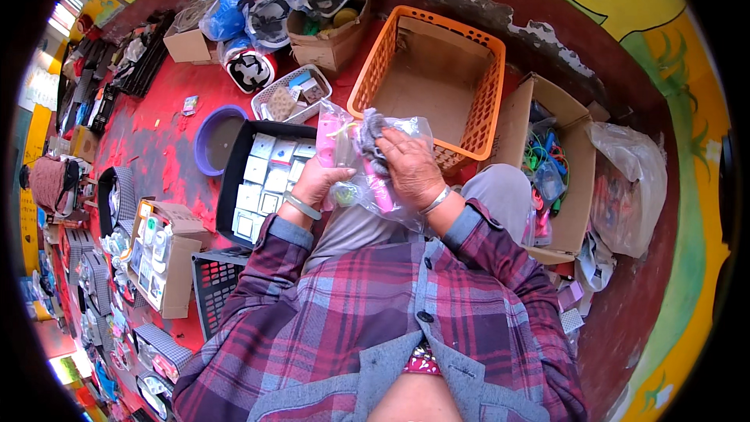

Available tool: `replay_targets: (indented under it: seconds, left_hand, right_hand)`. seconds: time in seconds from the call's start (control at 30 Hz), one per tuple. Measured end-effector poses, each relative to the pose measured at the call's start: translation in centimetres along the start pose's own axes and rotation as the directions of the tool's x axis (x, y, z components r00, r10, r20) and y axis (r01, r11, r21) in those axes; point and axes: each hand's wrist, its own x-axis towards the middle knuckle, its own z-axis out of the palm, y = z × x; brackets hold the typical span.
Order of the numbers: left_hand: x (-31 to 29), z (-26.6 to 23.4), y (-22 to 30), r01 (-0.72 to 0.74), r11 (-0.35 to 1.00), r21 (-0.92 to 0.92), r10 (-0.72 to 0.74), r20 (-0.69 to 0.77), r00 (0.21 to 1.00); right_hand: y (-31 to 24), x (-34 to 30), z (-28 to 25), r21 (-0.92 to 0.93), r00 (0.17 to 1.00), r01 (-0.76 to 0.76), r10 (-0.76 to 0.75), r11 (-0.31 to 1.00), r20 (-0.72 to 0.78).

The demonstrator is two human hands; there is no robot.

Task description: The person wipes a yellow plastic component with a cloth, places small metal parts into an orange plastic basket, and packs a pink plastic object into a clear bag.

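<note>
In front of my lap is a clear plastic bag with pink items inside, their kind unclear through the shiny film. My left hand grips the bag's left side, thumb on top. A crumpled grey cloth lies under the fingers of my right hand, which presses it onto the bag's upper face. Some of the bag and its contents is hidden by that hand and the cloth. Just left of my left hand sits a black bin with several small white boxes in rows.
Beyond my hands stands an orange plastic basket with cardboard inside. At right is a cardboard box of colourful goods beside a plastic sack. A purple basin, a white basket and bagged helmets stand at far left.
</note>
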Motion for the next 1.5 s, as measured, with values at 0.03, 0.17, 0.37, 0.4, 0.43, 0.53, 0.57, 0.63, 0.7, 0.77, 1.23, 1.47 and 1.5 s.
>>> replay_targets:
  seconds: [0.03, 0.17, 0.37, 0.4, 0.43, 0.53, 0.57, 0.63, 0.7, 0.77, 1.23, 1.47, 1.5]
  left_hand:
    - [0.0, 0.2, 0.0, 0.007, 1.000, -0.003, -0.007, -0.015, 1.000]
    - [0.3, 0.3, -0.4, 0.029, 1.000, -0.005, -0.029, -0.034, 0.999]
    - [-0.5, 0.4, 0.4, 0.023, 0.998, -0.051, -0.025, -0.035, 0.999]
    - [-0.8, 0.3, 0.5, 0.048, 0.997, -0.065, -0.050, -0.032, 0.998]
    - [-1.1, 0.3, 0.4, 0.055, 0.991, -0.120, -0.059, -0.027, 0.998]
    - [-1.2, 0.4, 0.2, 0.036, 0.985, -0.167, -0.035, 0.006, 0.999]
    - [-1.0, 0.6, 0.2, 0.057, 0.977, -0.206, -0.054, 0.017, 0.998]
    - [-0.6, 0.5, 0.1, 0.096, 0.952, -0.290, -0.089, 0.039, 0.995]
    - [-0.8, 0.0, -0.3, 0.101, 0.941, -0.322, -0.099, 0.022, 0.995]
    - [-1.0, -0.3, -0.6, 0.077, 0.912, -0.403, -0.067, 0.041, 0.997]
    - [-2.4, -3.8, -1.0, 0.121, 0.854, -0.505, -0.183, -0.074, 0.980]
    - [-4.0, -1.6, 0.4, 0.055, 0.895, -0.443, -0.095, -0.068, 0.993]
    - [-4.0, -1.4, 0.2, 0.072, 0.873, -0.482, -0.111, -0.053, 0.992]
  right_hand:
    - [0.7, -0.3, -0.2, -0.063, 1.000, 0.007, -0.008, 0.998, -0.024]
    - [6.5, -2.2, 0.3, -0.038, 0.963, -0.261, 0.258, 0.965, -0.073]
    - [10.9, -2.2, -2.7, 0.456, 0.693, -0.473, 0.638, 0.754, -0.336]
    - [7.8, -0.7, -4.4, 0.475, 0.737, -0.422, 0.597, 0.772, -0.317]
    - [5.2, 0.4, -5.5, 0.434, 0.827, -0.308, 0.463, 0.847, -0.317]
    - [-0.6, 2.5, -5.1, 0.171, 0.970, 0.119, -0.078, 0.978, -0.229]
    - [-2.2, 2.4, -3.5, 0.237, 0.997, 0.069, -0.058, 0.969, -0.053]
    - [-3.3, 0.7, -1.3, 0.225, 0.980, 0.036, -0.078, 0.974, 0.185]
    - [-3.2, -1.0, -0.5, 0.100, 0.946, 0.108, -0.133, 0.989, 0.295]
    - [-2.3, -1.7, -1.2, 0.197, 0.889, 0.138, -0.209, 0.971, 0.408]
    - [4.6, -5.9, -6.7, 0.509, 0.906, -0.330, 0.418, 0.795, -0.066]
    - [-3.9, 0.8, -6.1, 0.506, 0.998, 0.031, -0.056, 0.862, 0.034]
    - [-4.9, 0.8, -4.3, 0.337, 0.978, 0.089, -0.146, 0.937, 0.149]
